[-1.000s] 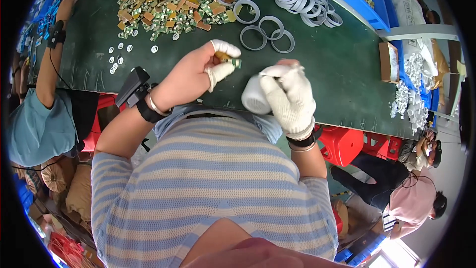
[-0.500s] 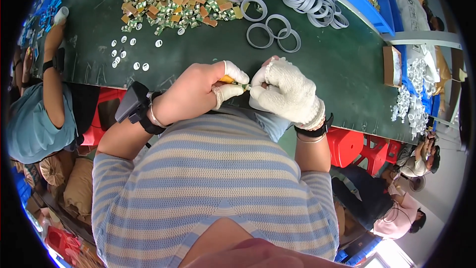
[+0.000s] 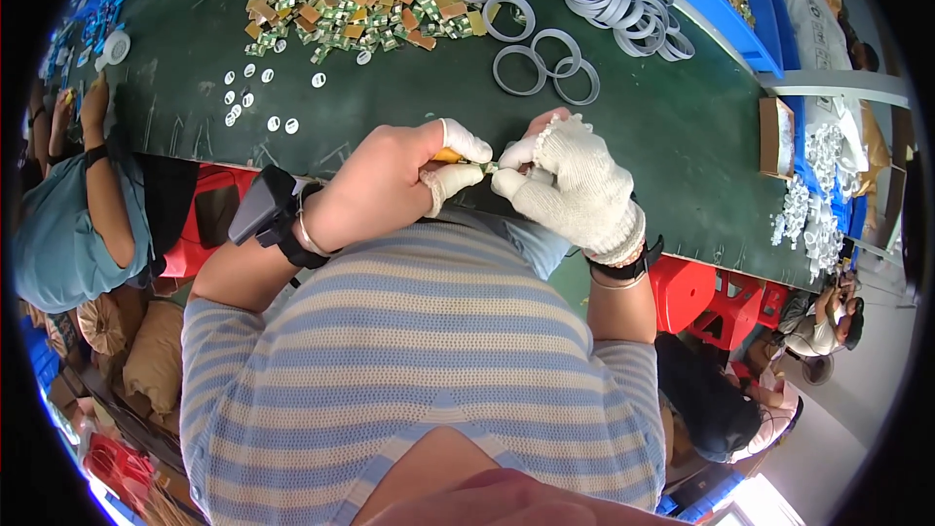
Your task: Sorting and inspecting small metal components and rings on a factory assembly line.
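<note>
My left hand [image 3: 390,180], with white cots on its thumb and forefinger, pinches a small green circuit board [image 3: 486,168] with a yellow-orange part [image 3: 447,155] showing between the fingers. Close against it, my right hand [image 3: 575,185] wears a white knitted glove. Its thumb and forefinger are pressed together at the board's right end, and what they grip is too small to make out. Both hands are above the table's near edge. Beyond them lie a heap of small circuit boards [image 3: 360,5], several white round stickers [image 3: 318,80] and grey rings [image 3: 519,70].
The dark green table [image 3: 682,156] stretches across in front. At the right are a blue bin [image 3: 716,5], a cardboard box [image 3: 776,136] and clear plastic parts [image 3: 794,209]. Red stools [image 3: 679,292] stand below. A co-worker [image 3: 73,234] sits at the left.
The right hand has turned slightly and moved a little to the right; the left hand still pinches the board. The co-worker's hand at the left has lowered, and a white round part shows above it.
</note>
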Demonstrator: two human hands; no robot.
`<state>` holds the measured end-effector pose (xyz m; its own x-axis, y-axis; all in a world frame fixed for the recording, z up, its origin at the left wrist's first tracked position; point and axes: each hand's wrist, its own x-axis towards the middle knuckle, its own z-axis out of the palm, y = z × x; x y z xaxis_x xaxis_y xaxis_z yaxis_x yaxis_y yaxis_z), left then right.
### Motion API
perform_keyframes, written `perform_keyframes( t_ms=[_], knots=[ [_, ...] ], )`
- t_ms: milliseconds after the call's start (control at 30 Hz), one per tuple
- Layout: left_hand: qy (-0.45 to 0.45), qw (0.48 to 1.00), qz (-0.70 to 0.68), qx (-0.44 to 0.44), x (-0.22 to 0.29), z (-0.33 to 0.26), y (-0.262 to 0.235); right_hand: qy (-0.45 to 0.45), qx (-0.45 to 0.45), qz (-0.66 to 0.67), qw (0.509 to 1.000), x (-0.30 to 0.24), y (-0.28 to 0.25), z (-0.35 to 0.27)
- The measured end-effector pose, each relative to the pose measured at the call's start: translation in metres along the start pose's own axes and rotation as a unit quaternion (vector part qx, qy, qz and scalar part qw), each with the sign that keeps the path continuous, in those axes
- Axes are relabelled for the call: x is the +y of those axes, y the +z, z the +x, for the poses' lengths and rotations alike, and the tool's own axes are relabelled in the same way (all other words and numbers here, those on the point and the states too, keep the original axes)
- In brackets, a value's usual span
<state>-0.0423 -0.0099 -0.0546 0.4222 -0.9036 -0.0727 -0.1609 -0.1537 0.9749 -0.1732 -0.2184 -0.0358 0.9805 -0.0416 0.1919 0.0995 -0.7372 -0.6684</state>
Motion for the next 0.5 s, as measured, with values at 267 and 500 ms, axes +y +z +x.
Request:
perform_keyframes(
  t_ms=[267, 500],
  knots=[
    [0.062, 0.997, 0.051, 0.001, -0.004, 0.000, 0.000, 0.002, -0.005, -0.004, 1.000, -0.002, 0.003, 0.003],
    [-0.065, 0.981, -0.164, -0.079, -0.008, 0.002, -0.004, 0.004, -0.036, 0.153, 0.988, 0.012, 0.003, 0.001]
  ],
)
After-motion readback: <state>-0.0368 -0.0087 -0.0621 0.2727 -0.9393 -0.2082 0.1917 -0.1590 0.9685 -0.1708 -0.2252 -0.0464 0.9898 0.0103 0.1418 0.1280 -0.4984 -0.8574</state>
